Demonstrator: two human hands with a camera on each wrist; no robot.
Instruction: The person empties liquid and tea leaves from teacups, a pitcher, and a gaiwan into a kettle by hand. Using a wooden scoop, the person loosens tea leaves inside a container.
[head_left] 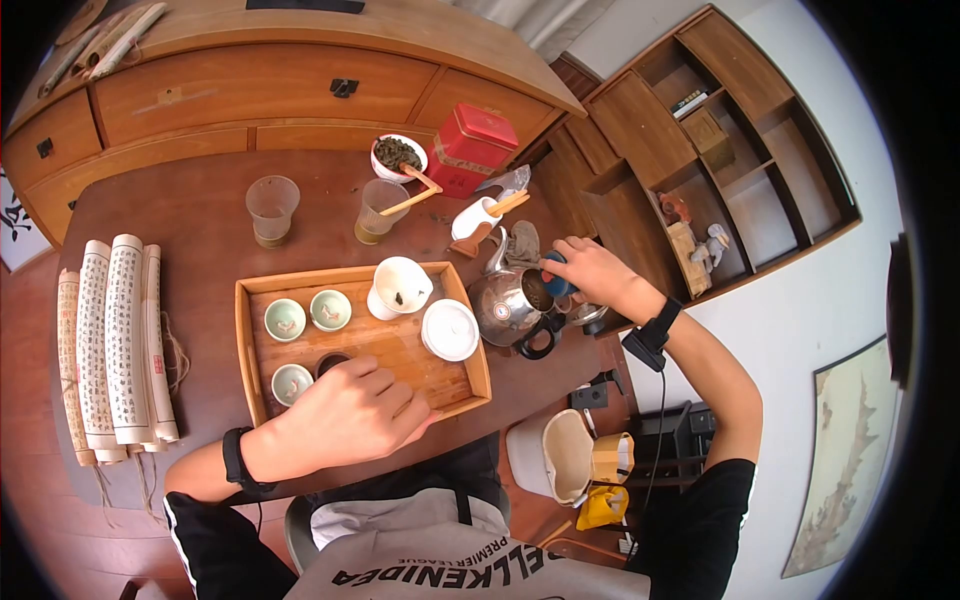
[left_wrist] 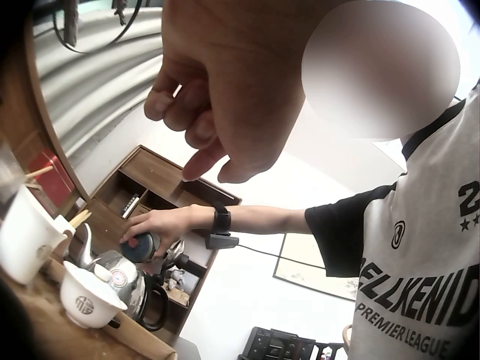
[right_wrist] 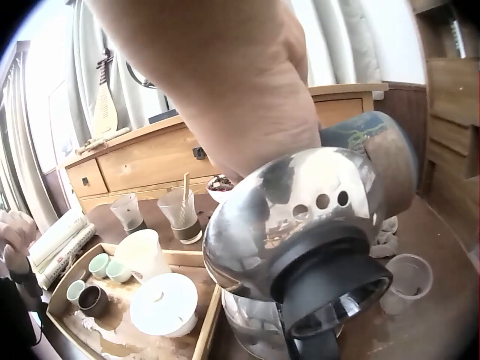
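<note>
Kettle (head_left: 500,308) of shiny steel, it stands just past the wooden tray's (head_left: 484,380) right edge. From the left, paper scrolls (head_left: 126,340) lie together; the left hand (head_left: 345,415) hangs over the tray near a dark cup (head_left: 331,363), fingers loosely curled, holding nothing; the right hand (head_left: 598,272) grips a blue cylinder (head_left: 558,274) at the kettle's open mouth.

Bright, even indoor light; soft, faint shadows. Glare: strong highlights on the steel kettle (right_wrist: 300,217), washed-out white wall (head_left: 680,360). Head view: fisheye curvature, black corners. Left wrist view: hazy, softer, blurred oval upper right. Right wrist view: dark corners, stretched edges.
</note>
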